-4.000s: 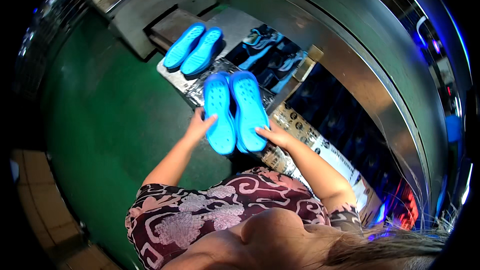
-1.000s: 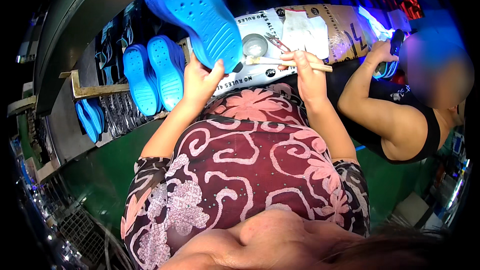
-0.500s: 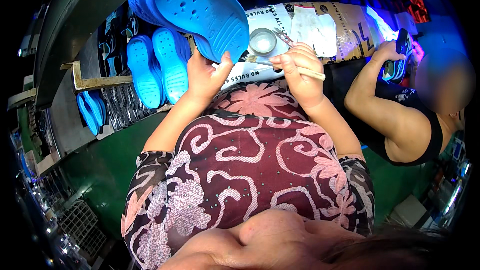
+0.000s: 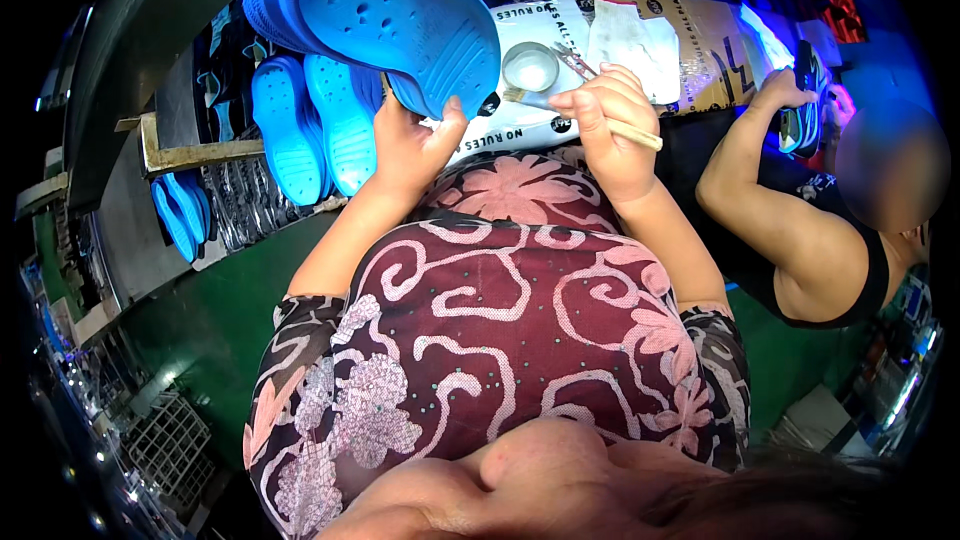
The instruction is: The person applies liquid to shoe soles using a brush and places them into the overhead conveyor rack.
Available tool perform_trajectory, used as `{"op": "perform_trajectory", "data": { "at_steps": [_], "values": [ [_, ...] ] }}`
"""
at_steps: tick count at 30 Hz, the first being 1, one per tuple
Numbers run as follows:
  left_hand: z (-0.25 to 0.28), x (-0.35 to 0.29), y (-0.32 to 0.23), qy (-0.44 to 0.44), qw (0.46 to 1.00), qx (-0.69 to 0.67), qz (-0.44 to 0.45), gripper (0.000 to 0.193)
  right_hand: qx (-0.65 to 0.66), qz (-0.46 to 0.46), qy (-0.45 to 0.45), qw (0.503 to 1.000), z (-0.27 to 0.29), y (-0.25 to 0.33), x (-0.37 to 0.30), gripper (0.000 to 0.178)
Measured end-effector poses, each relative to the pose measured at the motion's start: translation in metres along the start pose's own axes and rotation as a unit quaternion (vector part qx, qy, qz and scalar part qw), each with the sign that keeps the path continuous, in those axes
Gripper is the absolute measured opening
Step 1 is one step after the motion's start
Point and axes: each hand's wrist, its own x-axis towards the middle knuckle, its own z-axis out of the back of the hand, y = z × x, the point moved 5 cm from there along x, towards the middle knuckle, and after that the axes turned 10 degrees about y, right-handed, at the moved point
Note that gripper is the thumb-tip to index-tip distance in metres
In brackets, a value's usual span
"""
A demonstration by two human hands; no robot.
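far left: small-looking blue pair, then two blue soles side by side. left hand pinching the near end of a raised blue sole. round cup on white sheeting. right hand, apart from left, closed round brush, bristles just near of cup. far right: co-worker's hand holding dark shoe.

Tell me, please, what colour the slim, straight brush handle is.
The slim, straight brush handle is pale cream, showing best in the head view.

left hand: gripping blue sole | right hand: holding brush near round dish | co-worker: 1
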Motion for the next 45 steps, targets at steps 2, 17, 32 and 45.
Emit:
{"op": "perform_trajectory", "data": {
  "at_steps": [2, 17, 32, 45],
  "values": [
    [0.0, -0.001, 0.0, -0.002, 1.0, -0.012, 0.009, 0.041, 0.018, 0.015, 0.001, 1.0, -0.001, 0.002, 0.0, 0.025],
    [0.0, -0.007, 0.004, -0.017, 1.0, 0.011, -0.021, 0.036, 0.031, 0.042, 0.018, 0.998, -0.006, 0.016, 0.001, 0.019],
    [0.0, -0.007, 0.002, -0.003, 0.998, 0.048, -0.05, 0.028, 0.018, 0.07, 0.014, 0.997, -0.016, 0.016, -0.002, 0.02],
    [-0.002, -0.002, -0.02, 0.044, 0.973, 0.157, -0.162, 0.028, 0.015, 0.048, -0.007, 0.999, -0.012, 0.012, -0.004, 0.021]
  ]
}}
